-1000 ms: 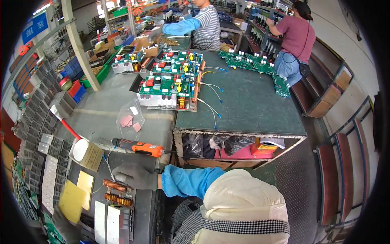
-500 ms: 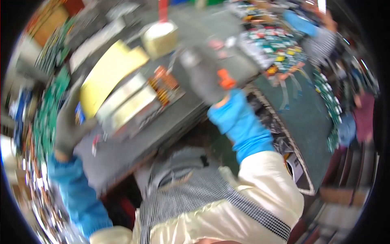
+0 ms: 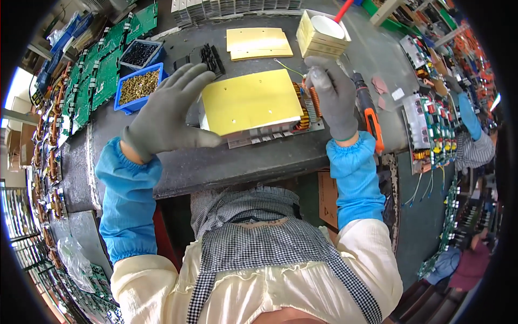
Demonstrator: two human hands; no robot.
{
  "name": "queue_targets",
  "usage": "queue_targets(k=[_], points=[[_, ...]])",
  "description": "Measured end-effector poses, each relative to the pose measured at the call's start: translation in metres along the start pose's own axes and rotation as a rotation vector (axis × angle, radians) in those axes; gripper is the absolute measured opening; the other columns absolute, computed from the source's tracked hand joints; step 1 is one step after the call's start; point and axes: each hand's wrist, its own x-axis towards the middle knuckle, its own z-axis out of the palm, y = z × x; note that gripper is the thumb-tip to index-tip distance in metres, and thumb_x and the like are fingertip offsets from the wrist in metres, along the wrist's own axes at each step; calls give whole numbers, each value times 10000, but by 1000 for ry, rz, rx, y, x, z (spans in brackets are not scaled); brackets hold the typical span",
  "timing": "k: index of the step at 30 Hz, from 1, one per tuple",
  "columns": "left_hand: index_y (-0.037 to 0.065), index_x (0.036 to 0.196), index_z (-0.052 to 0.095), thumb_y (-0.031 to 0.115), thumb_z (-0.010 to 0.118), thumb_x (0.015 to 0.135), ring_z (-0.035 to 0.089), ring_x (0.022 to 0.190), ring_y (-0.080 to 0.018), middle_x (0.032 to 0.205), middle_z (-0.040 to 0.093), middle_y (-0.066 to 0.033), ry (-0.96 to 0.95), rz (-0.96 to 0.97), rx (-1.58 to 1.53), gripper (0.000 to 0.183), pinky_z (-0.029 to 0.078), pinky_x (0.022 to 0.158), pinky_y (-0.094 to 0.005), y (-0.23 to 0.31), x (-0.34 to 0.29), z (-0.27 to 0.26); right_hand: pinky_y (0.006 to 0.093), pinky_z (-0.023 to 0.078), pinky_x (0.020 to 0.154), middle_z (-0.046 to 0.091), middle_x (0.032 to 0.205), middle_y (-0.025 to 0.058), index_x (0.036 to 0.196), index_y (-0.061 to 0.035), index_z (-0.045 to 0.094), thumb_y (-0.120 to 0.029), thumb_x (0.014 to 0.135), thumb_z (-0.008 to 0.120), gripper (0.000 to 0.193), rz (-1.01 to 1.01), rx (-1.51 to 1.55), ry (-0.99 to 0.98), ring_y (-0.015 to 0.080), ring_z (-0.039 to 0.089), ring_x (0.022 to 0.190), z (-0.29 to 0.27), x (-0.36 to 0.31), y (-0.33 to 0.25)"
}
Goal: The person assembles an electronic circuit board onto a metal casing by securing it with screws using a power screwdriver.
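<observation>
A yellow insulating sheet [image 3: 251, 101] with small holes lies over a circuit board assembly [image 3: 264, 132] with metal blocks. At its left edge my left hand [image 3: 172, 110], in a grey glove, is open, thumb apart from the fingers. My right hand [image 3: 335, 97], also gloved, is beside the copper coils [image 3: 314, 100] at the assembly's right end. Its fingers are curled together; anything between them is hidden. A thin yellow-green wire [image 3: 288, 67] with a ring terminal runs from behind the sheet toward that hand. Just right of it lies an orange and black power screwdriver [image 3: 369, 113].
More yellow sheets [image 3: 259, 43] lie beyond the assembly, near a box with a white cup [image 3: 324, 35]. Blue bins of brass-coloured parts [image 3: 138, 89] and dark parts [image 3: 141, 55] stand left, beside green circuit boards [image 3: 105, 70]. A co-worker's blue sleeve [image 3: 469, 116] shows at right.
The view has turned and sharpened. The yellow sheet, tilted up beside my left hand before, now lies flatter over the assembly. My right hand has come in close to the coils.
</observation>
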Motion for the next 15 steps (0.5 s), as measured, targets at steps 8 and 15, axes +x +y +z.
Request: queue_targets(k=[8,15], points=[[-12,1529,392,273,813,876,468,1395,-272,1505,496,-167,453,-607,-1163,828,373,1163,-395,-18,5,42,375,484,663,623,747,72,957,-52,724,-176,830,754,180,-283,-337,-111,240,602,693,18,16,11],[5,1511,428,207,790,883,380,1472,-302,1535,461,-191,362,-396,-1051,752,287,1222,-427,-29,0,79,426,502,809,612,742,67,894,-41,695,-138,749,784,195,-427,-424,-292,257,592,704,24,27,6]])
